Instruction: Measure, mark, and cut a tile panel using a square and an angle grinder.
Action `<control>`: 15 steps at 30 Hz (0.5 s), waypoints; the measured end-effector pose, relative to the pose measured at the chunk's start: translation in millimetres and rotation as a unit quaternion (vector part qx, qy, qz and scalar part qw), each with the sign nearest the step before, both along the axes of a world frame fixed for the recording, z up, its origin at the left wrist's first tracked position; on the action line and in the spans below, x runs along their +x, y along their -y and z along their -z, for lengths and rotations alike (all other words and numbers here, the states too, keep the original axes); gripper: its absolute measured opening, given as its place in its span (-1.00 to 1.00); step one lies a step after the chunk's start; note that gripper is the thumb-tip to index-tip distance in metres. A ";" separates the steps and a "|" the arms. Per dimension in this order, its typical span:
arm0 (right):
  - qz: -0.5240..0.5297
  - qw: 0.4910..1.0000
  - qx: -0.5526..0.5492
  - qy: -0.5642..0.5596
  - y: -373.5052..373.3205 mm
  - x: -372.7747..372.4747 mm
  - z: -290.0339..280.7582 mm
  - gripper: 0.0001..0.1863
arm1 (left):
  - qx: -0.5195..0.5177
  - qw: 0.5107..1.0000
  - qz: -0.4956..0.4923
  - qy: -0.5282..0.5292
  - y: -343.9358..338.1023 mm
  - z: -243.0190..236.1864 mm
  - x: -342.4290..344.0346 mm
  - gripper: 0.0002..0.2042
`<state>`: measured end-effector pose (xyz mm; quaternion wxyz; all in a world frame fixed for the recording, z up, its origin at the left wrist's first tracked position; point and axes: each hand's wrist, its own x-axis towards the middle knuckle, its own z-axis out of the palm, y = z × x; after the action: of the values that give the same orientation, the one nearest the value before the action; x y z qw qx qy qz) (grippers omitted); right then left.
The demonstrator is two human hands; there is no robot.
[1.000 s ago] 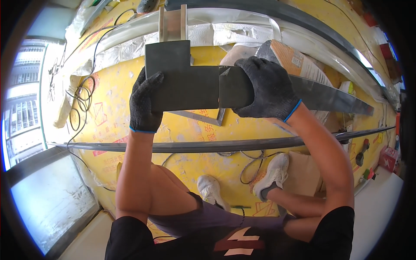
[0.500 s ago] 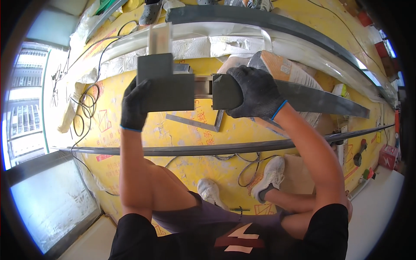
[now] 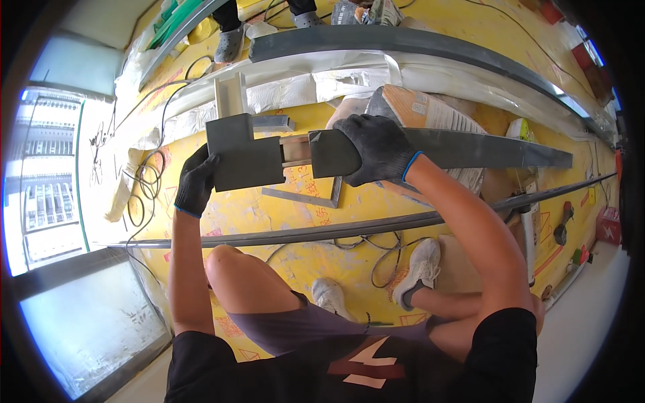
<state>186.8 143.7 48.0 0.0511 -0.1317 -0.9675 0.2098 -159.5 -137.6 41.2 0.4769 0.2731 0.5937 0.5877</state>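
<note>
In black gloves with blue cuffs, both my hands work at a dark grey metal frame. My left hand [image 3: 195, 183] is wrapped round the outer end of an L-shaped corner piece [image 3: 245, 163]. A pale, channel-like insert [image 3: 230, 95] sticks out of its far arm. My right hand [image 3: 377, 149] grips a long dark grey bar [image 3: 480, 149] near its left end. Between corner piece and bar a short gap shows a shiny metal connector [image 3: 295, 149] bridging them. The palm side of each hand is hidden.
A thin black strip [image 3: 322, 233] crosses in front of my knees. On the yellow-covered floor lie a small angle bar [image 3: 299, 196], an orange-and-white bag [image 3: 430, 111], and black cable [image 3: 144, 178]. Beyond are a long grey bar [image 3: 376, 41] and another person's clog [image 3: 230, 44].
The corner piece and bar, with both my hands, appear slightly further left and nearer in the picture; the view has shifted too. The gap between the pieces looks much the same.
</note>
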 end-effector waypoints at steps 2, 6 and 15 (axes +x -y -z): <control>-0.002 1.000 -0.010 -0.010 -2.7 3.8 4.9 0.00 | -0.017 0.995 -0.065 -0.069 19.7 8.3 -30.0 -0.56; -0.014 0.999 0.008 -0.031 -4.9 5.8 13.5 -0.01 | -0.010 0.969 -0.193 -0.157 116.4 -31.4 -95.8 -0.65; 0.001 0.983 -0.186 -0.011 13.1 -5.8 -36.4 -0.07 | 0.026 0.981 -0.172 -0.081 121.7 -110.0 7.8 -0.53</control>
<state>181.0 130.6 84.3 0.0371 -0.1377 -0.9110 0.3871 -151.7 -259.3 151.2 0.3118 0.2258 0.6526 0.6526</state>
